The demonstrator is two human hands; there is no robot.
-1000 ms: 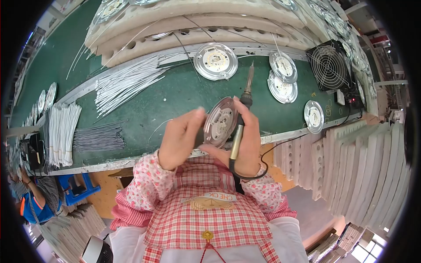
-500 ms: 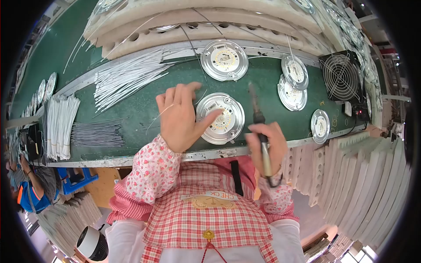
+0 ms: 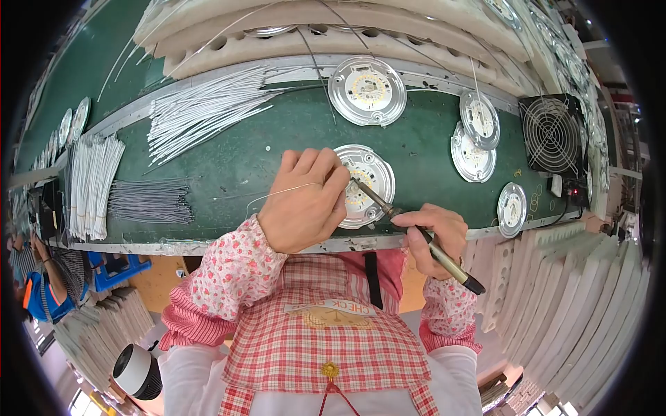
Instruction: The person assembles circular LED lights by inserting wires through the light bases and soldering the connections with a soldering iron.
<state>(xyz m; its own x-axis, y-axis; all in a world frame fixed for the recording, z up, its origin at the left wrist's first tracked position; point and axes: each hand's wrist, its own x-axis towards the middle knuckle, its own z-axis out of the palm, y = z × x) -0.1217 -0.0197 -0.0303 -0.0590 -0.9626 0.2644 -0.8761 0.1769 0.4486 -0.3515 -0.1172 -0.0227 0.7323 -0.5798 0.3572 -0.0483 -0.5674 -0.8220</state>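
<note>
My left hand (image 3: 305,197) is closed, its bent fingers over the left side of a round LED lamp plate (image 3: 378,177) near the table's front. A thin silvery wire (image 3: 274,191) runs over the back of this hand and loops down on its left; the fingertips are hidden. My right hand (image 3: 437,239) grips a soldering iron (image 3: 447,262), slanted up to the left. The iron's tip reaches the plate close to my left fingers; whether it touches is too small to tell. Behind lies another LED lamp plate (image 3: 368,91) with a dark lead.
White wires (image 3: 201,114) and grey wires (image 3: 151,202) lie in bundles at left. More lamp plates (image 3: 479,121) and a fan (image 3: 553,133) stand at right. Pale foam trays (image 3: 312,21) are stacked at the back. Another person (image 3: 52,284) is at far left.
My left hand has closed and moved right over the near lamp plate. The soldering iron has swung from upright to slanting left, its tip now at the plate. The view has shifted slightly.
</note>
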